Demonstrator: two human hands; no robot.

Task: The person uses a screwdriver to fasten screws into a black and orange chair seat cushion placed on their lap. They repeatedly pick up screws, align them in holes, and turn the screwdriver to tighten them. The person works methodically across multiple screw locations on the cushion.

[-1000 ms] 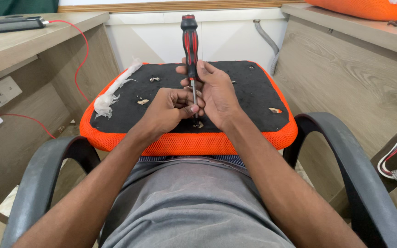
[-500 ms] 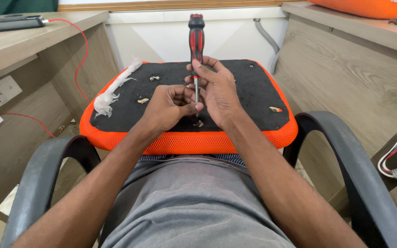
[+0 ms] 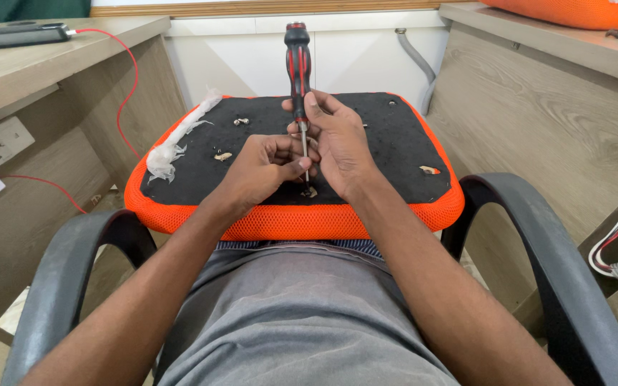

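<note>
Two hands working over an orange-rimmed black seat pad (image 3: 180, 168) lying across the lap, between black chair armrests (image 3: 66, 264).
Right hand (image 3: 337, 146): fingers curling round the lower handle of a red-and-black screwdriver (image 3: 297, 64), holding it upright, shaft pointing down at the pad's near edge.
Left hand (image 3: 266, 166): fingers pressing together, pinching the thin metal shaft just above its tip.
Small metal fitting (image 3: 310, 191): sitting on the black surface right at the screwdriver tip, partly hidden by both hands.
Loose small parts (image 3: 223, 156): lying scattered on the pad, well apart; one more (image 3: 429, 170) resting near the right edge.
Crumpled white plastic strip (image 3: 177, 139): trailing along the pad's left side.
Red cable (image 3: 126, 78): hanging down from a dark device (image 3: 26, 34) lying on the left counter (image 3: 8, 64).
</note>
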